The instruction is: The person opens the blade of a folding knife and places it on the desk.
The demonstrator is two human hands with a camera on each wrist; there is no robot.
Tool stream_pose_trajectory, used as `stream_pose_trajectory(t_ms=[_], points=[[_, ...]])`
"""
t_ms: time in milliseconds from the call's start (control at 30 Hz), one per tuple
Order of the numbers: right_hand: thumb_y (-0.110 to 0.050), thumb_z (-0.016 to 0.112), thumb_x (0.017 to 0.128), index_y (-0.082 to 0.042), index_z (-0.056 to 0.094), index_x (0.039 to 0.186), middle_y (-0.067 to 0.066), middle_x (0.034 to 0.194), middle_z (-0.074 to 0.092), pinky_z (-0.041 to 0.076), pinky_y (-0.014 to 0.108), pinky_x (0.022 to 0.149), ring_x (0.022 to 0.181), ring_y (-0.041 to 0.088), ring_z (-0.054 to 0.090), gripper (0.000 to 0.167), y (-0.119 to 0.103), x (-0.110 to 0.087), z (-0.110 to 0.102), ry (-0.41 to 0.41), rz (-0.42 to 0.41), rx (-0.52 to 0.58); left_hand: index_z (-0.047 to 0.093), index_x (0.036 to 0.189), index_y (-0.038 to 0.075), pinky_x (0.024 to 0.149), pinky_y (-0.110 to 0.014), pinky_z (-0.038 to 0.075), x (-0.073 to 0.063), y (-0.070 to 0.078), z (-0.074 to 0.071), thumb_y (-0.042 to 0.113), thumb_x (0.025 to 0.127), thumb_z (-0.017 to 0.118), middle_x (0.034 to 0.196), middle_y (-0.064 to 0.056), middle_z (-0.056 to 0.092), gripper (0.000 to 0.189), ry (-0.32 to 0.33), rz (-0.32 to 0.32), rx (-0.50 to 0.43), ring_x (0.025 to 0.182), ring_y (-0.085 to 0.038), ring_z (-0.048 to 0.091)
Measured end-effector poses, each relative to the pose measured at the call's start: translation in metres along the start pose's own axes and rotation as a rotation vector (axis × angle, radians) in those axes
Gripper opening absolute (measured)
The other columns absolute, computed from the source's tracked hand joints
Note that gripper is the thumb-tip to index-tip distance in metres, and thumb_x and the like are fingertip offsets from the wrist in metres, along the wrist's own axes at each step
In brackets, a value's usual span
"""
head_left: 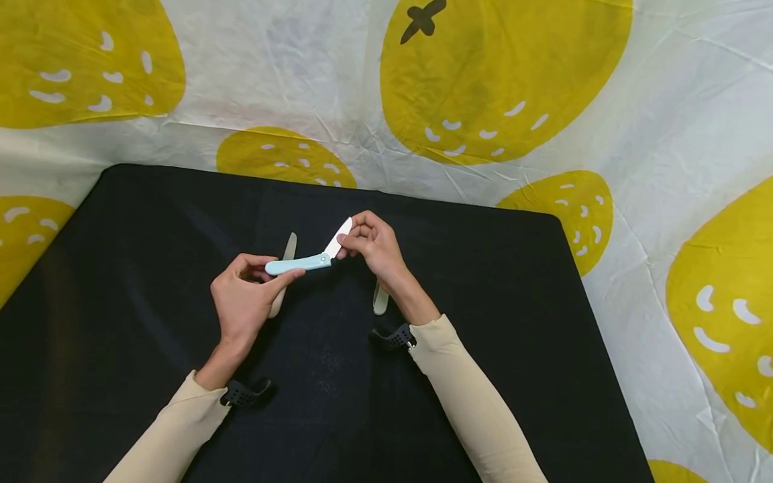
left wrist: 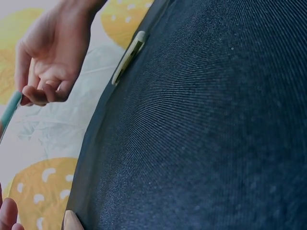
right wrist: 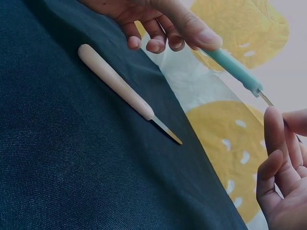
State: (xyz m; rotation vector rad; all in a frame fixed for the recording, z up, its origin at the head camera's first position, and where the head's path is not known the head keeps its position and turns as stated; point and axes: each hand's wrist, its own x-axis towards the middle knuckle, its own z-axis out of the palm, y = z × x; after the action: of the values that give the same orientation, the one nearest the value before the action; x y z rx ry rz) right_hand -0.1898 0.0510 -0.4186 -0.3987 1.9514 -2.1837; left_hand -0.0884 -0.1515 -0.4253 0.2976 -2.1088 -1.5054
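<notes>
Between both hands, held above the black cloth, is a folding knife with a light blue handle [head_left: 298, 263]. Its pale blade [head_left: 336, 240] stands partly unfolded, at an angle to the handle. My left hand [head_left: 244, 295] pinches the handle between thumb and fingers near its rear end. The blade is pinched by my right hand [head_left: 379, 247], thumb on its flat. Beneath the left hand, a second knife [right wrist: 117, 85] with a cream handle lies unfolded on the cloth. Another cream folding knife [left wrist: 128, 57] lies under the right forearm, partly hidden in the head view.
The black cloth [head_left: 483, 335] covers the table, whose far edge meets a white curtain [head_left: 284, 60] printed with yellow fruit shapes. Dark straps [head_left: 392, 337] sit at both wrists, over cream sleeves.
</notes>
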Motion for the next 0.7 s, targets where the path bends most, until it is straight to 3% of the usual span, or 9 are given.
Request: stream_pose_trajectory(t_ms=[167, 333, 700], points=[[0.005, 0.069, 0.093, 0.002, 0.057, 0.102, -0.005, 0.070, 0.068, 0.049, 0.026, 0.065, 0.058, 0.010, 0.068, 0.016, -0.001, -0.001, 0.002, 0.022, 0.000, 0.008, 0.078, 0.096, -0.003, 0.059, -0.010, 0.041, -0.001, 0.008, -0.002, 0.007, 0.066, 0.098, 0.073, 0.005, 0.069, 0.037, 0.011, 0.006, -0.004, 0.061, 0.004, 0.056], [0.005, 0.070, 0.092, -0.006, 0.056, 0.098, -0.004, 0.068, 0.067, 0.047, 0.024, 0.062, 0.056, 0.009, 0.067, 0.019, -0.001, -0.002, 0.007, 0.065, -0.020, 0.033, 0.077, 0.094, -0.005, 0.059, -0.010, 0.041, -0.001, 0.011, -0.003, 0.007, 0.067, 0.098, 0.074, 0.006, 0.068, 0.036, 0.026, 0.014, -0.021, 0.061, 0.003, 0.055], [0.005, 0.070, 0.093, -0.004, 0.055, 0.099, -0.005, 0.068, 0.067, 0.046, 0.023, 0.061, 0.054, 0.009, 0.066, 0.017, 0.001, -0.003, 0.015, 0.149, -0.084, 0.061, 0.076, 0.090, -0.005, 0.059, -0.011, 0.040, -0.002, 0.011, 0.002, 0.009, 0.067, 0.098, 0.070, 0.020, 0.061, 0.036, 0.075, -0.014, -0.026, 0.060, 0.004, 0.053]])
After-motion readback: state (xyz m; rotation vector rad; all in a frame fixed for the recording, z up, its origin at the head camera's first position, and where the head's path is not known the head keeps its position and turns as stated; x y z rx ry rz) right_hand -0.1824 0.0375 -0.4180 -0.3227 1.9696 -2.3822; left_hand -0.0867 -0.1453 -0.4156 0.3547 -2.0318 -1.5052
